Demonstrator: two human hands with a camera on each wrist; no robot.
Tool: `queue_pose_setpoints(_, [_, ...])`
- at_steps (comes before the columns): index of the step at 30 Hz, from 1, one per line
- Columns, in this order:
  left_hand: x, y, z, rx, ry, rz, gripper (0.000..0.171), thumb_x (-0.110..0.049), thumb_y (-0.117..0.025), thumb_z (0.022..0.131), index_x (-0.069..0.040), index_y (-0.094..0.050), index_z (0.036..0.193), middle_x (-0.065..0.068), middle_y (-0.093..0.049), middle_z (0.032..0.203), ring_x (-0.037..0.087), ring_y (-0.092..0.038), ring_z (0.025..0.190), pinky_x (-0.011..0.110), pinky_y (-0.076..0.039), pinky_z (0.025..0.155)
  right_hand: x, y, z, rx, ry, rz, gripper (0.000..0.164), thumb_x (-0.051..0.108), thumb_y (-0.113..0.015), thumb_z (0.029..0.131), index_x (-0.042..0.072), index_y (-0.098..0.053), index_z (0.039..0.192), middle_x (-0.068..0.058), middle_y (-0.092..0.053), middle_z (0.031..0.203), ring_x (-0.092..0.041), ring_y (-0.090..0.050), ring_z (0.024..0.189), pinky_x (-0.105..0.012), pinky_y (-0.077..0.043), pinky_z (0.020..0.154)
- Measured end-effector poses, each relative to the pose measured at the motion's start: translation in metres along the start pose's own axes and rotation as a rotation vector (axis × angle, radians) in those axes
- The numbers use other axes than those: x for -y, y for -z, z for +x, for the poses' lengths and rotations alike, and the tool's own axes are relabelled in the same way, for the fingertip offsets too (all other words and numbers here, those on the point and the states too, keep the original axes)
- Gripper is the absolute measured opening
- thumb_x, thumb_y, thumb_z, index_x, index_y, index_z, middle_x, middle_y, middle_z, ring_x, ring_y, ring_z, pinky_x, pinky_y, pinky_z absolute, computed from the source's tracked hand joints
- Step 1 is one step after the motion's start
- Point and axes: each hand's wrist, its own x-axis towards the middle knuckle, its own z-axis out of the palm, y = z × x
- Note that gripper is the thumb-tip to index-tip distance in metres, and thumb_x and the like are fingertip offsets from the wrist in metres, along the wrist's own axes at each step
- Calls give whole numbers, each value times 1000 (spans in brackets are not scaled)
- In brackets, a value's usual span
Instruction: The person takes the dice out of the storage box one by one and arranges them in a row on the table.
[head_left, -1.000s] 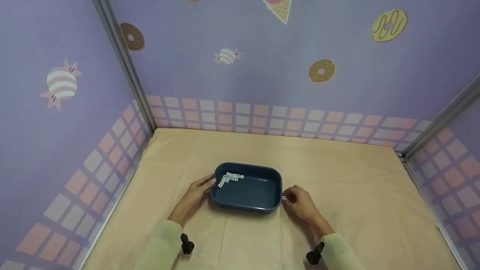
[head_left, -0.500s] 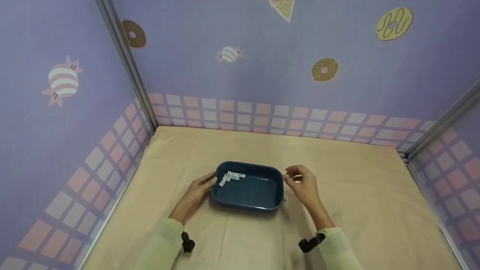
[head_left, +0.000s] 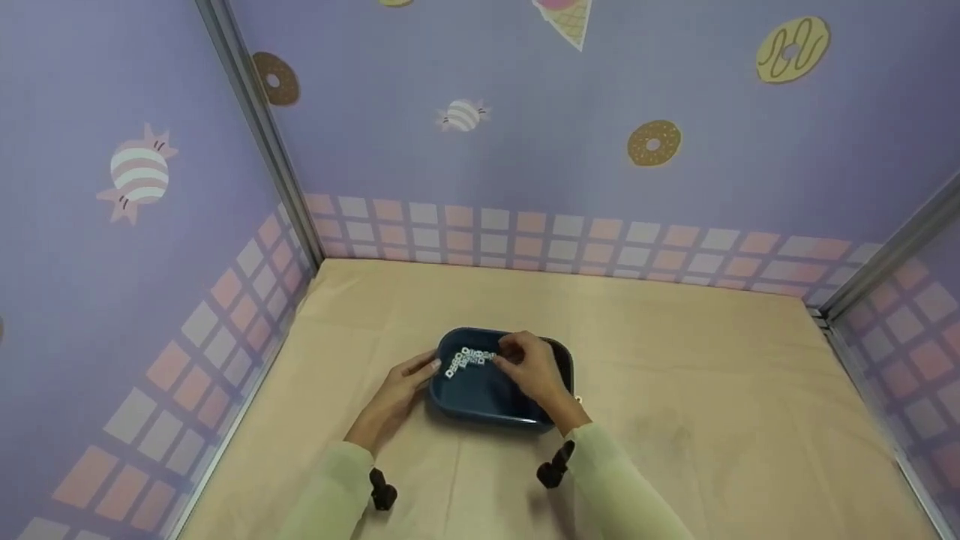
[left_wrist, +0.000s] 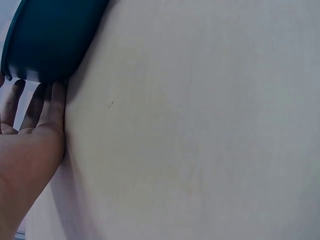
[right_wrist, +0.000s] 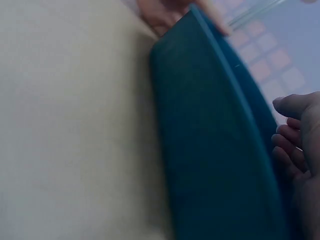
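Note:
A dark blue rectangular dish (head_left: 487, 412) with rounded corners stands on the cloth. Small white cube beads (head_left: 466, 358) with dark marks lie clustered in its left part. My left hand (head_left: 397, 386) holds the dish's left end, thumb over the rim and fingers against the outer wall; in the left wrist view those fingers (left_wrist: 56, 105) look nearly straight. My right hand (head_left: 532, 369) is over the dish, fingertips right at the right edge of the bead cluster. Thumb and fingers stand apart in the right wrist view, with no bead seen between them.
One white bead (head_left: 578, 400) sits outside, by the dish's right end, partly hidden by the dish and wrist. A beige cloth (head_left: 712, 390) covers the tabletop. Purple patterned walls (head_left: 555, 165) enclose the back and both sides.
My right hand has left the single bead at the dish's right end, risen, and moved left over the dish to the clustered beads. The left hand keeps its hold.

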Motion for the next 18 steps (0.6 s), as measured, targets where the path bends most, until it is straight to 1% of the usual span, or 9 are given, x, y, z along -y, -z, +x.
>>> queue_pose_setpoints(2, [-1,0,1,5,2,6,58,-27,-70,105,-6,-52,156,14,-49,161,30,-46,149,46,-37,123,-4,-5,3,27,-18,-27,33,12,-83,94,-2,-72,122,-13,-72,112,-23,-71,100,-41,-61,89])
queue_pose_setpoints(6, [0,-1,0,10,8,16,59,-29,-71,104,-7,-53,156,13,-49,161,29,-45,150,46,-36,124,-12,-11,3,52,-29,-74,37,12,-84,93,-2,-72,125,-13,-72,114,-25,-70,102,-44,-60,91])
queue_pose_setpoints(12, [-1,-1,-1,8,10,19,61,-31,-73,103,-8,-53,156,12,-48,162,28,-44,150,47,-34,125,-16,-15,3,82,4,-166,43,15,-86,91,-1,-72,129,-11,-71,119,-28,-68,112,-47,-56,99])
queue_pose_setpoints(15, [-1,-1,0,2,8,15,61,-30,-73,103,-8,-53,156,13,-48,162,28,-45,150,47,-35,124,-16,-16,4,129,24,-234,47,19,-86,91,0,-71,132,-11,-69,124,-29,-65,119,-49,-54,104])
queue_pose_setpoints(18, [-1,-1,1,3,0,10,60,-28,-72,104,-8,-53,156,13,-48,162,29,-46,149,47,-37,123,-16,-18,5,170,41,-285,46,21,-86,92,1,-73,130,-10,-68,126,-30,-61,121,-49,-53,105])
